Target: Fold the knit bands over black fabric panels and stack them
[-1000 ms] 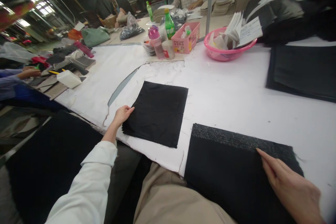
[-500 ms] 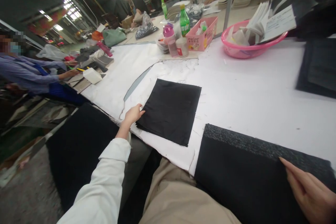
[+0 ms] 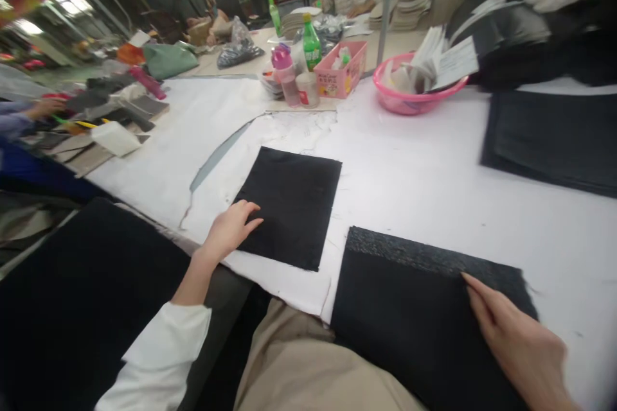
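My left hand (image 3: 234, 226) reaches over the left edge of a black fabric square (image 3: 294, 209) lying flat on the white tabletop. Its thumb and fingers are apart, and nothing shows between them. To the right is a larger black fabric panel (image 3: 405, 314) with a speckled, rough-looking strip (image 3: 405, 250) along its far edge. At that strip, my right hand (image 3: 518, 340) has its fingers pressed together on the panel, seemingly gripping it; the underside of the grip is hidden. The panel's near part runs down by my lap.
A pink basin (image 3: 414, 103) of papers, a pink basket (image 3: 340, 80), a green bottle (image 3: 310, 45) and a purple-lidded bottle (image 3: 288, 80) stand across the table. More dark fabric (image 3: 554, 141) lies far right, and black material (image 3: 87, 270) at left. Co-workers sit beyond.
The view has swung to the right. My left hand has loosened from the square's left edge and shifted over the fabric, fingers spreading. My right hand stays on the panel.
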Available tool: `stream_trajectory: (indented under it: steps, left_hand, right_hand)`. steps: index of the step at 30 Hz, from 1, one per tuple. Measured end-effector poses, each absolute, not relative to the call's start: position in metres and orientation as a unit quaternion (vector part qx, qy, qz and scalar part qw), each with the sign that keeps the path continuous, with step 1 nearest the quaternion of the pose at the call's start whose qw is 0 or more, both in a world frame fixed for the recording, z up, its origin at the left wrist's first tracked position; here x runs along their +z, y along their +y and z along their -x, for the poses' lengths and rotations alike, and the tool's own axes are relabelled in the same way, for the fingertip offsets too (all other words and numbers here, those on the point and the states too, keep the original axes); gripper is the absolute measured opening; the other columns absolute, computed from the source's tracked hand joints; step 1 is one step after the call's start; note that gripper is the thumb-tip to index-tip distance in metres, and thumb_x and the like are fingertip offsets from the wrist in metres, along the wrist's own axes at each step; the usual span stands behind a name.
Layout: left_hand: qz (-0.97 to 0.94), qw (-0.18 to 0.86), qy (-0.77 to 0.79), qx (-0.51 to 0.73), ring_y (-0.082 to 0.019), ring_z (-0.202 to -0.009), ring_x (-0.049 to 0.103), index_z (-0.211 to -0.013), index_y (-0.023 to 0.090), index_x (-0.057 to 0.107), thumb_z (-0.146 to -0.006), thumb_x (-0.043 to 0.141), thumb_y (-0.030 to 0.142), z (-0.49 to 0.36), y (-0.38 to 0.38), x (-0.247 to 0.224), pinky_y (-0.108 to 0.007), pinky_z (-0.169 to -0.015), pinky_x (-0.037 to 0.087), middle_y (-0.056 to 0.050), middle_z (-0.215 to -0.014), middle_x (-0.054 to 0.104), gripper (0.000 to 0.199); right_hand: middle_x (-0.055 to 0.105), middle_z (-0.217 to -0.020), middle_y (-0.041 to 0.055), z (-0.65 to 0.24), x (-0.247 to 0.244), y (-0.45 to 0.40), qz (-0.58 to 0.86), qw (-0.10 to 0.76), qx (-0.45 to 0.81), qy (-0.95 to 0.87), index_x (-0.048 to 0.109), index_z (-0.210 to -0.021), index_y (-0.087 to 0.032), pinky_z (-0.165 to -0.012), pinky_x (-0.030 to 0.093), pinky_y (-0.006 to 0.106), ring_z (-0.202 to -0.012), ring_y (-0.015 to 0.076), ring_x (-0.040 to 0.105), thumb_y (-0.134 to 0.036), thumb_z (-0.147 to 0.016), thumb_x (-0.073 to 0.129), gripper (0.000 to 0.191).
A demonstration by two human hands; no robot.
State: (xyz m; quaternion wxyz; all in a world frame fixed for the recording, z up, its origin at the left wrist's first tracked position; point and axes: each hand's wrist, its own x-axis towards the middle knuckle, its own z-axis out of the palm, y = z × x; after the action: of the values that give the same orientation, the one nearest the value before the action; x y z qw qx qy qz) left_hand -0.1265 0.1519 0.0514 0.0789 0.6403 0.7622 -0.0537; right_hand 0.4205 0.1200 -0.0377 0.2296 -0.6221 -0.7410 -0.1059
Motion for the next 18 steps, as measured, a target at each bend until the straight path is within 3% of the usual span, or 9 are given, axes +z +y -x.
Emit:
stream_trajectory:
  steps: [4, 9, 12, 14, 18]
  left_hand:
    - [-0.806, 0.18, 0.549, 0.126, -0.018, -0.105, 0.06, -0.107, 0.022, 0.061, -0.094, 0.055, 0.029, 0.029, 0.135, 0.032, -0.031, -0.091, 0.048, -0.005, -0.111, 0.063, 0.016]
    - [-0.875, 0.139, 0.432, 0.168, -0.023, -0.113, 0.057, -0.114, 0.019, 0.06, -0.09, 0.062, 0.025, -0.05, 0.116, 0.009, -0.038, -0.096, 0.047, -0.009, -0.115, 0.063, 0.025]
    - [-0.883, 0.112, 0.428, 0.159, -0.025, -0.113, 0.058, -0.114, 0.018, 0.06, -0.089, 0.063, 0.027, -0.058, 0.113, 0.003, -0.04, -0.096, 0.047, -0.009, -0.115, 0.063, 0.027]
    - [-0.881, 0.109, 0.434, 0.154, -0.025, -0.112, 0.058, -0.114, 0.018, 0.06, -0.089, 0.063, 0.028, -0.057, 0.113, 0.003, -0.04, -0.095, 0.048, -0.009, -0.115, 0.064, 0.027]
    - [-0.879, 0.106, 0.439, 0.152, -0.025, -0.112, 0.058, -0.114, 0.018, 0.06, -0.09, 0.062, 0.026, -0.056, 0.112, 0.003, -0.041, -0.095, 0.047, -0.009, -0.116, 0.063, 0.026]
  right_hand:
    - [0.064, -0.064, -0.0037, -0.417, -0.029, 0.115, 0.614, 0.183, -0.083, -0.763, 0.066, -0.114, -0.021, -0.048, 0.033, 0.022, -0.049, 0.0075, 0.054, -0.042, -0.096, 0.051, 0.032]
    - [0.062, -0.066, -0.005, -0.418, -0.022, 0.113, 0.661, 0.208, 0.023, -0.721, 0.056, -0.122, -0.02, -0.049, 0.038, 0.021, -0.05, 0.0085, 0.055, -0.046, -0.096, 0.05, 0.038]
    - [0.063, -0.072, -0.0027, -0.412, -0.005, 0.113, 0.686, 0.218, 0.061, -0.692, 0.058, -0.111, -0.02, -0.052, 0.041, 0.023, -0.054, 0.0104, 0.056, -0.049, -0.095, 0.05, 0.035]
    - [0.065, -0.081, -0.0006, -0.393, 0.011, 0.114, 0.68, 0.197, 0.043, -0.705, 0.061, -0.103, -0.022, -0.056, 0.042, 0.025, -0.063, 0.0118, 0.059, -0.047, -0.095, 0.051, 0.028]
    - [0.064, -0.103, 0.0035, -0.324, 0.029, 0.124, 0.568, 0.147, 0.074, -0.806, 0.063, -0.105, -0.024, -0.077, 0.046, 0.031, -0.093, 0.0182, 0.059, -0.033, -0.095, 0.054, 0.016]
